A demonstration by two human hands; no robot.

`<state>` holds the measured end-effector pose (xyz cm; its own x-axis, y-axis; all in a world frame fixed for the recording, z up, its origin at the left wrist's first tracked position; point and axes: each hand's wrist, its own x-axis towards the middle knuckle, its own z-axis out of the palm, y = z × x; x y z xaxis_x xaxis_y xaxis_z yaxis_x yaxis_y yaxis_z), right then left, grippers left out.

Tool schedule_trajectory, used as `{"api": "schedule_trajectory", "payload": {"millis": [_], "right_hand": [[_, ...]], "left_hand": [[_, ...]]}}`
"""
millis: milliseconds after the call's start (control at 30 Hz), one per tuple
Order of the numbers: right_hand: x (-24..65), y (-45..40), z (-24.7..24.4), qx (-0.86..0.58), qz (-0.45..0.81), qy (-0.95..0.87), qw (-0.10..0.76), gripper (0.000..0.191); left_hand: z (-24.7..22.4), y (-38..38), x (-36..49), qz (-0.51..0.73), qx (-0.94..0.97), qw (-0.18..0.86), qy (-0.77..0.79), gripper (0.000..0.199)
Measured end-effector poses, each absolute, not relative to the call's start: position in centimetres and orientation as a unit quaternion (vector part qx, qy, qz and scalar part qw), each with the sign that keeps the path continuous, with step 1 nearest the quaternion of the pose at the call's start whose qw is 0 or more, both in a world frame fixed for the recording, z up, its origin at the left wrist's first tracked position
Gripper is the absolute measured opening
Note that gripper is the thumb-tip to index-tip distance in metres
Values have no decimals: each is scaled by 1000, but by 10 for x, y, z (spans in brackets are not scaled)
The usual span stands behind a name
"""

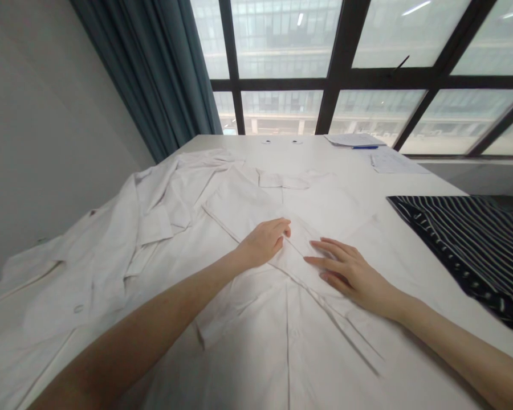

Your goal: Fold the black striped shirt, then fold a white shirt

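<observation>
A white shirt (256, 353) lies spread on the white table, its collar (284, 180) toward the window and its front placket running down the middle. One long piece of the shirt, seemingly a sleeve (235, 205), lies slantwise across the chest. My left hand (260, 244) has its fingers curled and pinched on the cloth near the middle of this piece. Just to the right, my right hand (353, 276) rests with fingers spread and outstretched on the same cloth, holding nothing. The shirt's outline blends into the table in places.
More white garments (154, 199) lie rumpled along the left side. A black-and-white striped garment (483, 245) lies at the right edge. Papers (399, 164) and a blue pen (365, 147) are at the back right. Behind stand a window and a blue curtain (162, 62).
</observation>
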<state>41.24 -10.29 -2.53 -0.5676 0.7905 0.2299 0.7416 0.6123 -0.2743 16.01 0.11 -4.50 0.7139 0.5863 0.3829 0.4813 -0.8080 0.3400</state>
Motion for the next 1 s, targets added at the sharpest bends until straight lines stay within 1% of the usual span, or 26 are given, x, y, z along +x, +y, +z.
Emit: {"api": "schedule_trajectory", "payload": {"millis": [100,233,333,467,533,633,700,767,900,1000], "right_hand": [[414,-102,-27,-428,75,-890,137,41],[415,-104,-28,-419,50,-901,105,49],[413,-107,-28,-400,36,-909,112,53],[411,-109,-25,-359,72,-920,138,56],[411,-109,-23,-353,91,-919,152,56],[411,-109,-23,-383,95,-901,179,54],[411,-108,-25,-411,90,-884,201,50],[412,-107,-27,-422,88,-876,216,47],[413,-105,-31,-407,79,-887,203,45],[414,-104,-31,-401,71,-896,179,48]], "left_hand": [[-47,-1,158,216,916,78,330,41],[-50,3,150,166,910,33,378,46],[-54,10,143,158,900,13,407,47],[-54,17,140,180,883,-25,432,45],[-49,16,143,206,892,-20,402,44],[-39,11,147,229,929,21,290,43],[-33,6,149,205,956,50,205,42],[-30,1,150,165,971,69,160,42],[-31,-3,150,118,975,79,173,43],[-32,-3,149,98,974,75,191,46]]}}
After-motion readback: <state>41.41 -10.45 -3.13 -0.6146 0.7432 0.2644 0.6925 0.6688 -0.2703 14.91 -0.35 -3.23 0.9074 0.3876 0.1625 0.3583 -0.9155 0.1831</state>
